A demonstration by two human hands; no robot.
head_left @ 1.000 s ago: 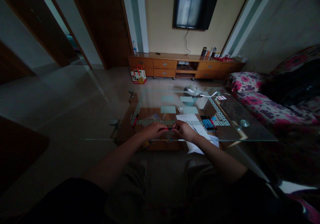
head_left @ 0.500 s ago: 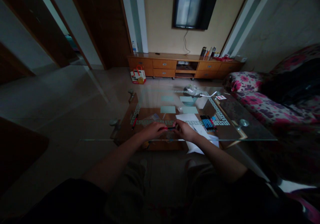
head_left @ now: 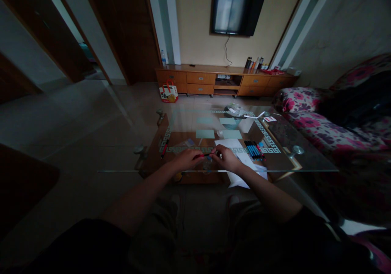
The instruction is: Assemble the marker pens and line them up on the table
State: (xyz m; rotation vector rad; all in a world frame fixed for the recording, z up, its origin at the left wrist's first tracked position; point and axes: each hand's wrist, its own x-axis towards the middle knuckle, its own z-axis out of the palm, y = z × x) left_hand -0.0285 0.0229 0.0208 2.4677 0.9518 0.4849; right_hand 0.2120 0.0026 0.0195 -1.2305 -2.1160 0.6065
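My left hand [head_left: 190, 159] is closed around the red end of a red and black pen [head_left: 202, 155], held just above the near part of the glass table [head_left: 122, 171]. At the pen's dark end, the fingers of my right hand [head_left: 226, 159] are pinched together on it; its very tip is hidden by them. White paper sheets [head_left: 240, 179] lie under and beside my right hand. To the right is a row of blue and black pens [head_left: 252, 150]. Another red and black pen [head_left: 164, 148] lies off to the left, near a clear plastic bag [head_left: 185, 144].
Farther back on the table are a bunched plastic bag [head_left: 236, 110], a white box [head_left: 246, 124] and a small card [head_left: 270, 119]. A flowered sofa [head_left: 314, 123] stands on the right. Beyond are a low wooden cabinet [head_left: 200, 78] and a carrier bag [head_left: 168, 93] on the floor.
My right fingers have shifted slightly at the dark end of the pen, and the pen now slants up a little toward them. My left hand has hardly moved.
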